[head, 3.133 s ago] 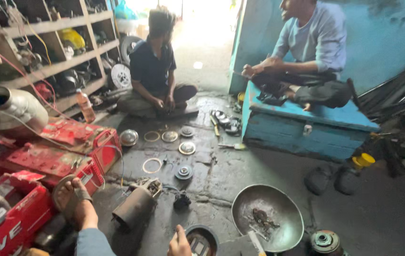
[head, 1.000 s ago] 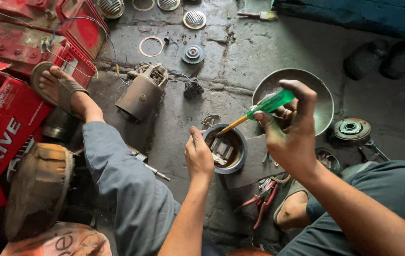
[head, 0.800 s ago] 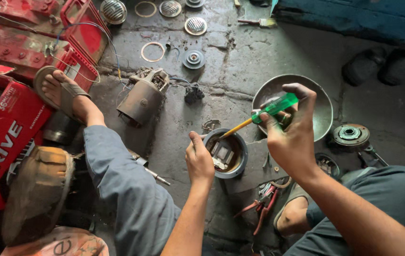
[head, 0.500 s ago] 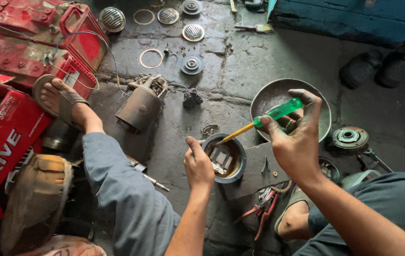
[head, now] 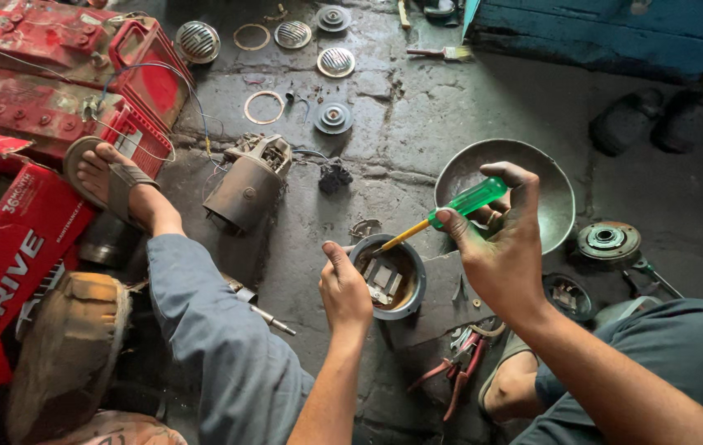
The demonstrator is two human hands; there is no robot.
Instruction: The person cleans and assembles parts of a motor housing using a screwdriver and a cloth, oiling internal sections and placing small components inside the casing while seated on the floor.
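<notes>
My right hand (head: 504, 251) grips a screwdriver (head: 450, 210) with a green handle and yellow shaft; its tip points down-left into a round grey metal housing (head: 388, 276) on the floor. My left hand (head: 345, 288) holds the left rim of that housing, thumb up on its edge. Inside the housing sit small metal parts. My left leg in grey trousers (head: 211, 330) stretches to the left, its sandalled foot (head: 116, 185) resting by the red boxes.
A grey metal bowl (head: 553, 177) lies behind my right hand. A motor body (head: 248, 185), rings and round discs (head: 335, 62) are scattered on the dark floor. Red pliers (head: 454, 371) lie near my knee. Red batteries and boxes (head: 46, 107) line the left; a blue box (head: 615, 33) stands top right.
The view swung down from two seated people to my own hands. Over the last second both hands stayed on the housing, with the screwdriver tip lowering slightly toward its rim.
</notes>
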